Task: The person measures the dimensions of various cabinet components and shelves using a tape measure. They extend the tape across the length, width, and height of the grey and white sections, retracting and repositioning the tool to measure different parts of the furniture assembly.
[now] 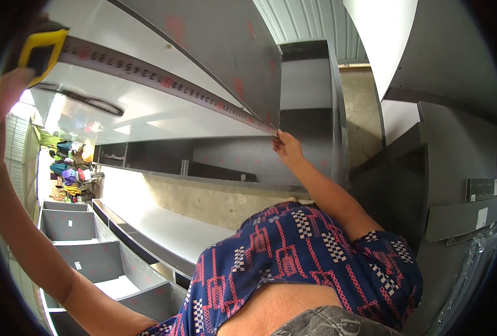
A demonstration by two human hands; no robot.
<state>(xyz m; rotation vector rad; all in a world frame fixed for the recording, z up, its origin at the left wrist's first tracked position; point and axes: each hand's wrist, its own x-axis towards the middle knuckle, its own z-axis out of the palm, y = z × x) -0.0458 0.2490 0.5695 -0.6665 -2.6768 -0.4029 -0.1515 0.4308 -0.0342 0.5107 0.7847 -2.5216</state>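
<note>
My left hand, at the far left, grips the yellow and black case of a tape measure. Its blade is drawn out in a long straight line, with black and red numbers showing. At the other end, my right hand pinches the blade's tip against the corner of a dark grey panel. The blade runs beside this panel's edge, above a glossy light surface. Part of my left hand is lost in the dark rim of the view.
A grey cabinet frame stands just beyond my right hand. Divided grey cabinets are at the lower left. Grey boards lean on the right, near clear plastic wrap. Colourful items are in the left background.
</note>
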